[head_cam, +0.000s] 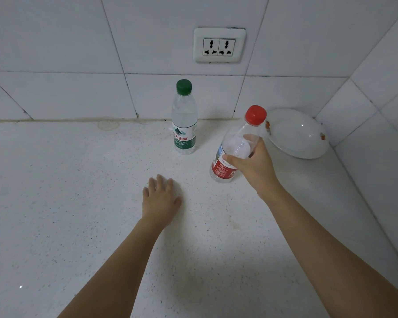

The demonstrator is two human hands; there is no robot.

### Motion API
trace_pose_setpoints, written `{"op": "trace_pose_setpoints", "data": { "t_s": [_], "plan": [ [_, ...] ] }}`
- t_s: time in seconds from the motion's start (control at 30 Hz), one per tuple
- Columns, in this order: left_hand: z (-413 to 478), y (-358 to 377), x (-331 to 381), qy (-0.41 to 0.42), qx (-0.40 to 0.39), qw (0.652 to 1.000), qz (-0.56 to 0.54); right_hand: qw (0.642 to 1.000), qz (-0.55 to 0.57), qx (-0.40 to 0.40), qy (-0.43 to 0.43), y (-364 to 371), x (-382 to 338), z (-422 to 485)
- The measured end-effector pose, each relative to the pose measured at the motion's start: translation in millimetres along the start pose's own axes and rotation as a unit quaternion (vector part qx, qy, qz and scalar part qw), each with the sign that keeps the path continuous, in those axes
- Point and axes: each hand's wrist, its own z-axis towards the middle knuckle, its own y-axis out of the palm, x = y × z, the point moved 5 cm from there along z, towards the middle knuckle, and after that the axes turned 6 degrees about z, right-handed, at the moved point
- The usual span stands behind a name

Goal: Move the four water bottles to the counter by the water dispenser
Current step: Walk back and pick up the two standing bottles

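The right hand (254, 167) holds a tilted red-capped water bottle (236, 145), fingers (232, 159) clamped around it. The left hand (160, 200) lies on the speckled surface (78, 191), fingers spread; beyond them stands a green-capped water bottle (184, 118).

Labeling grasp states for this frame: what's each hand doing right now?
Left hand: open, palm down over the counter, holding nothing.
Right hand: closed around the red-capped water bottle, tilted.

You get soft, even light with faint shadows on the counter (55, 203). Tile lines (115, 42) bow near the edges.
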Motion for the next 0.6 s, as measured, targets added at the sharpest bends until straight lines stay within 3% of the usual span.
{"op": "trace_pose_setpoints", "data": {
  "t_s": [0.23,0.43,0.6],
  "plan": [
    [15.6,-15.1,-5.6,-0.076,0.083,0.99,-0.084,1.0,0.003,0.021,0.007,-10.0,-6.7,-2.4],
    [60.2,-44.1,3.0,-0.069,0.114,0.969,-0.207,0.999,-0.011,0.031,0.011,-14.5,-6.0,-2.4],
    [84.4,-66.3,14.9,-0.058,0.157,0.923,-0.348,0.999,-0.019,0.041,0.023,-18.7,-2.6,-4.1]
  ]
}}
